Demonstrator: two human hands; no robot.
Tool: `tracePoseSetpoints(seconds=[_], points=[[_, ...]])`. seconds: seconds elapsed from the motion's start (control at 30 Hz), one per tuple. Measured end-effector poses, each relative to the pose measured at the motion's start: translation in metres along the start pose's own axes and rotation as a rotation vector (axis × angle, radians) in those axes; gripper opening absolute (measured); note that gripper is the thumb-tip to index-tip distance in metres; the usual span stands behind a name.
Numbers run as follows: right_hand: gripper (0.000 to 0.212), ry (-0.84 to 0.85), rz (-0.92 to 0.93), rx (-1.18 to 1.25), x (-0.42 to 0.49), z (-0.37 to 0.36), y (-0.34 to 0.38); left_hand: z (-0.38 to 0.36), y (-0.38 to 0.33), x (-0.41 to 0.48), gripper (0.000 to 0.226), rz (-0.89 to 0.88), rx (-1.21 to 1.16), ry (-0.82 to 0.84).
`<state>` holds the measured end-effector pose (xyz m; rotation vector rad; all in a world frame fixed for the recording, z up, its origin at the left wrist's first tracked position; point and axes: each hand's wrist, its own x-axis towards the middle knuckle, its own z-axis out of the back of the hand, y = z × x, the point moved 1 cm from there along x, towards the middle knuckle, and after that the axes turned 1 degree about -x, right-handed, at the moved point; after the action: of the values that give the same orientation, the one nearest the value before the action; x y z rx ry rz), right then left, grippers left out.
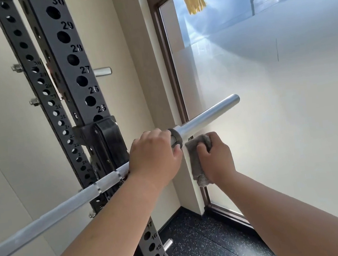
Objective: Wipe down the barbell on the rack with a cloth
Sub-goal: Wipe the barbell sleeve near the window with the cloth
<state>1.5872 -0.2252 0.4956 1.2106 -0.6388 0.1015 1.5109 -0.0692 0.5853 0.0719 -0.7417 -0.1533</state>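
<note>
Barbell (pixel 205 115): rests on rack (pixel 71 54) hook just below hole 25, sleeve toward window (pixel 267 92).
Left hand (pixel 154 153): fingers curled round shaft beside collar.
Right hand (pixel 215 158): fingers clutch grey cloth (pixel 196 160).
Cloth position: just under sleeve; contact cannot be told.

The left hand (pixel 154 156) grips the barbell (pixel 56 213) next to its dark collar (pixel 176 137), with the rack upright (pixel 78 75) just to its left. The right hand (pixel 215 158), beside it, holds a grey cloth (pixel 196 158) just under the shiny sleeve (pixel 207 116).
</note>
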Motion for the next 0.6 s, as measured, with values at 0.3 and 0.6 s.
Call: tracePoseSetpoints(seconds=[0.3, 0.6], points=[[0.012, 0.115, 0.074, 0.154, 0.071, 0.001, -0.053, -0.052, -0.048, 0.05, 0.038, 0.099, 0.07, -0.013], [0.022, 0.152, 0.386, 0.21, 0.14, 0.045, -0.052, -0.079, -0.052, 0.086, 0.062, 0.3, 0.146, 0.0]])
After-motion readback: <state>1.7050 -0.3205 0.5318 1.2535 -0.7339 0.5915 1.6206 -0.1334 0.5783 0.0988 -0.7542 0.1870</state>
